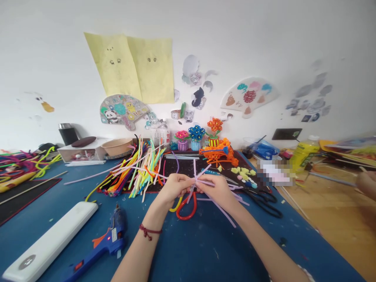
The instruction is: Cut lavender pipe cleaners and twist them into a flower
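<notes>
Light purple pipe cleaners cross in a star shape between my two hands, above the blue mat. My left hand pinches them from the left near their crossing point. From the right, my right hand holds them with its fingers pressed together. More purple stems stick out below and to the right of my right hand. Just under the hands lie pliers or scissors with red handles, their upper part covered by the hands and stems.
A blue glue gun and a long white case lie at the left. Colourful pipe cleaners are heaped behind my left hand. Black scissors lie at the right. Pipe-cleaner flowers stand by the wall. Another person's hand shows far right.
</notes>
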